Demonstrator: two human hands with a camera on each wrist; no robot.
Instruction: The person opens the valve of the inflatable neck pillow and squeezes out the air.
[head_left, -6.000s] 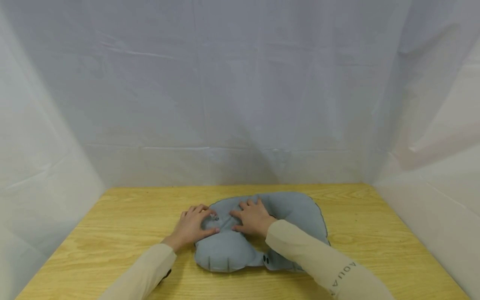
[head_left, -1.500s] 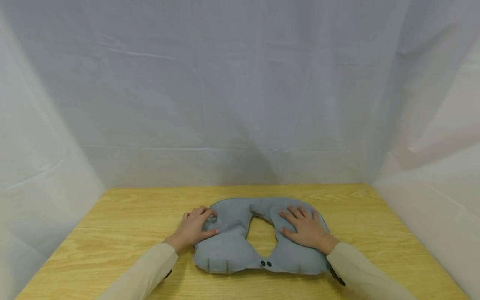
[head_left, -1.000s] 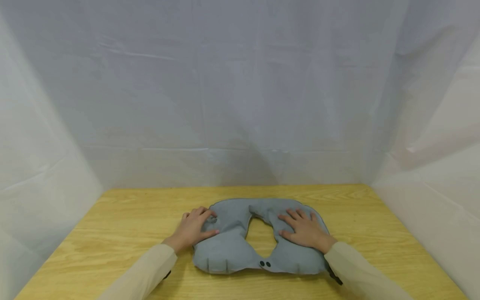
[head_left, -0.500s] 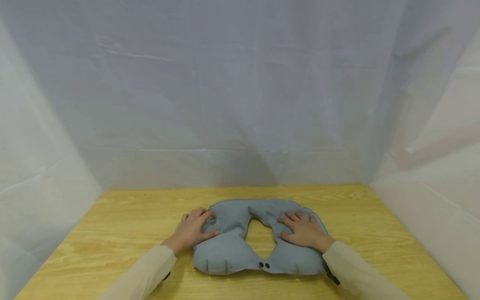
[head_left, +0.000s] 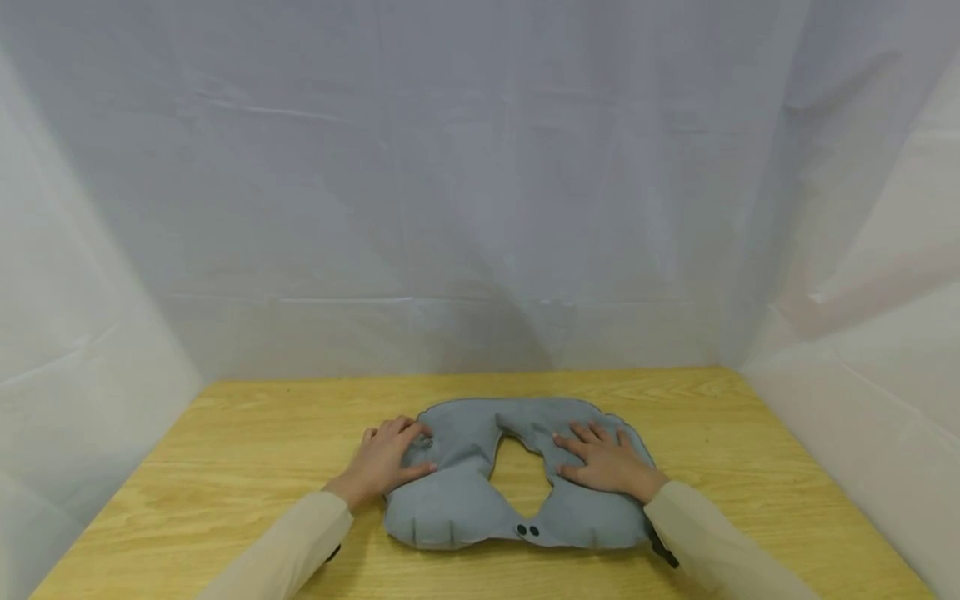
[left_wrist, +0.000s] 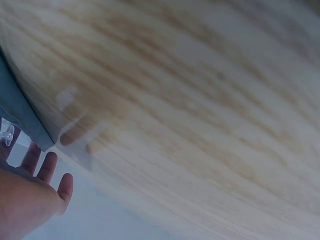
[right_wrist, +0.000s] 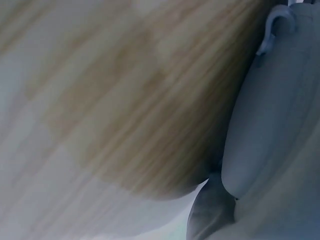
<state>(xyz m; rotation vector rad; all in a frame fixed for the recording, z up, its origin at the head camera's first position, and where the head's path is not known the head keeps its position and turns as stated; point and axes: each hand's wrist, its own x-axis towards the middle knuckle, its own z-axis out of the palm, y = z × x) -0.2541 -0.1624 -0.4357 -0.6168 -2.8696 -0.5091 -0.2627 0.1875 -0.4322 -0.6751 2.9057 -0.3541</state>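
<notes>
A grey U-shaped inflatable neck pillow (head_left: 442,508) lies on the table, its two ends meeting at a pair of dark round snaps (head_left: 528,531). On its left half rests my left hand (head_left: 381,460), thumb and fingers apart, the fingertips right at a small clear valve (head_left: 426,442). In the left wrist view the same valve (left_wrist: 7,134) shows beside loosely extended fingers. My right hand (head_left: 611,465) lies with spread fingers on top of the right half. The right wrist view does not show the right hand's fingers.
The yellow wood-grain table (head_left: 247,467) extends around the pillow on all sides. Pale plastic sheeting (head_left: 450,208) hangs behind the table and along both sides. A dark wrist device (head_left: 663,550) shows under the right sleeve (head_left: 720,542).
Since the earliest frame, my right hand has moved from the left half to the right half, uncovering the central opening. Recently the pillow's upper right edge has puckered slightly; the left hand stays put.
</notes>
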